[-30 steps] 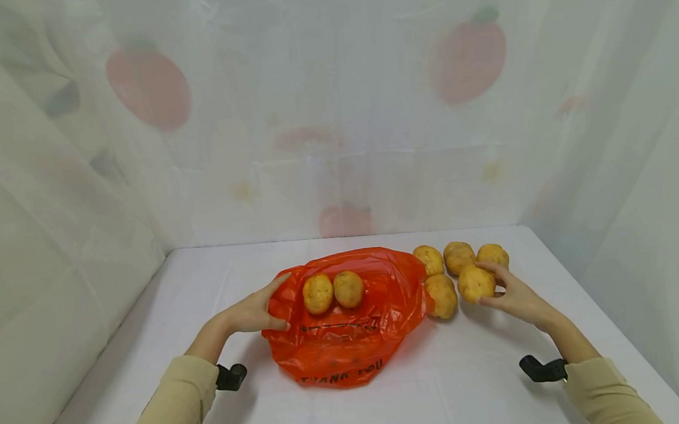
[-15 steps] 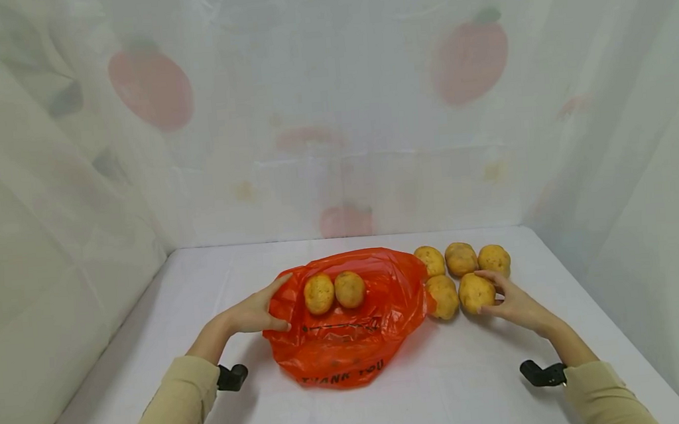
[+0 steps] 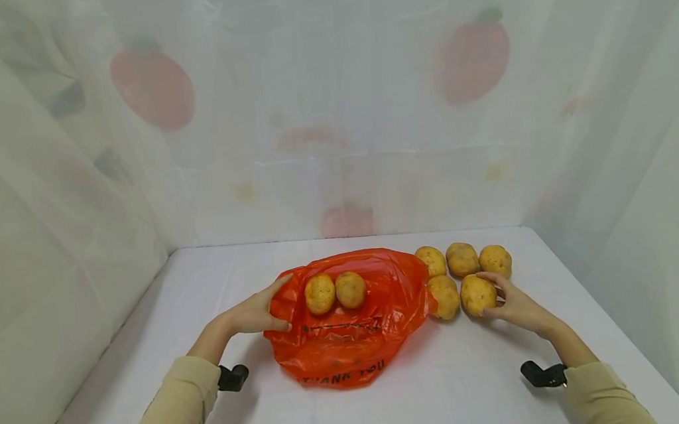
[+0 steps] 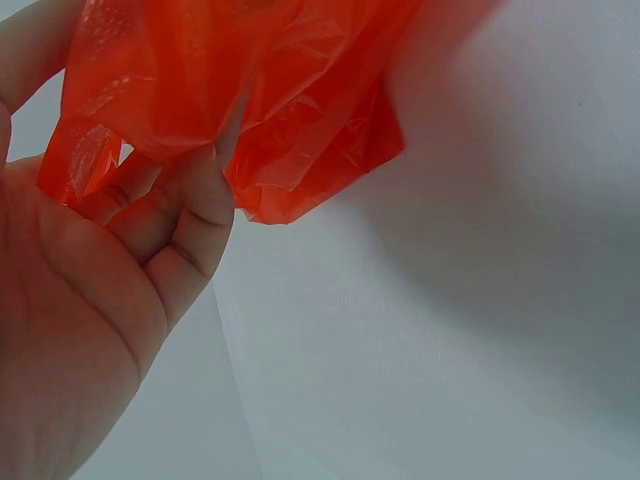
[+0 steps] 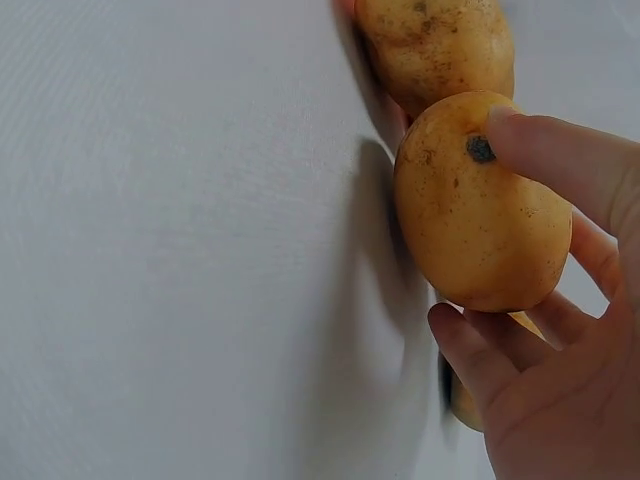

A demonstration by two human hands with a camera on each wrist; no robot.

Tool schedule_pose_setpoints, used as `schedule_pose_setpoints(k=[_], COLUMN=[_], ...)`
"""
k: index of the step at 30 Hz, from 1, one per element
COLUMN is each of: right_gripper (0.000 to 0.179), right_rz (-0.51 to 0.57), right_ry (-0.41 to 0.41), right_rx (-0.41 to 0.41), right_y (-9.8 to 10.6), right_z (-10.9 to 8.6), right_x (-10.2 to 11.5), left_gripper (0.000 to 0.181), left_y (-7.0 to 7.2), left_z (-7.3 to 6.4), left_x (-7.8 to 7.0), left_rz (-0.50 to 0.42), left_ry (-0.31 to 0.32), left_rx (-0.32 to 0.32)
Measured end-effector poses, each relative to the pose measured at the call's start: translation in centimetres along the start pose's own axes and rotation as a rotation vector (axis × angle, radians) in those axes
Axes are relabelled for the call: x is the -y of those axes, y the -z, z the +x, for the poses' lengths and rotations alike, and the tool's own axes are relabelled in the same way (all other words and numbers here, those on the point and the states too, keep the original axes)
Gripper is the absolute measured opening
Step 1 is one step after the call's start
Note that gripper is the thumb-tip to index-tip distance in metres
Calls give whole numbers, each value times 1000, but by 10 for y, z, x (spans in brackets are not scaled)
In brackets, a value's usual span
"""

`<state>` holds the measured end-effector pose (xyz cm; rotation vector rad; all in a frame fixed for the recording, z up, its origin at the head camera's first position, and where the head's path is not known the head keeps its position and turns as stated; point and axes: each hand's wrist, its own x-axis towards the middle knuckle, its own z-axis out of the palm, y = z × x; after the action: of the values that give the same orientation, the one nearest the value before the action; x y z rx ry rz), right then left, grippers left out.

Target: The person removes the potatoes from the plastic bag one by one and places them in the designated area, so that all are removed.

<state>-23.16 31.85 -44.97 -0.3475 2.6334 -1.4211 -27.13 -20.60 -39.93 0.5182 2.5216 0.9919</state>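
An orange-red plastic bag (image 3: 350,341) lies spread on the white table, and two potatoes (image 3: 320,295) sit side by side on its inner surface. My left hand (image 3: 253,313) holds the bag's left edge; in the left wrist view its fingers curl at the thin plastic (image 4: 290,110). At the bag's right, my right hand (image 3: 519,305) grips a potato (image 3: 478,295) from the right side. The right wrist view shows the thumb (image 5: 560,155) pressed on this potato near a dark spot, with fingers on its underside and far side.
Another potato (image 3: 443,297) lies just left of the gripped one, touching the bag's edge. Behind stand three more potatoes (image 3: 461,259) in a row. Pale printed curtains (image 3: 337,105) close off the table's back and both sides.
My right hand and its potato have come down slightly, towards the table and away from the back row. My left hand and the bag stay about the same.
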Motion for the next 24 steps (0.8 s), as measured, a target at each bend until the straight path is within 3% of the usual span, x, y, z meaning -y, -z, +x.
schedule_pose_setpoints(k=[24], right_gripper=[75], right_rz=[-28], right_ry=[17], right_rx=[20], right_y=[1], right_z=[3], right_x=[-3], left_gripper=[94], left_y=[2], left_z=[-2], left_x=[-3], left_rz=[12], left_ry=[1], left_rx=[0])
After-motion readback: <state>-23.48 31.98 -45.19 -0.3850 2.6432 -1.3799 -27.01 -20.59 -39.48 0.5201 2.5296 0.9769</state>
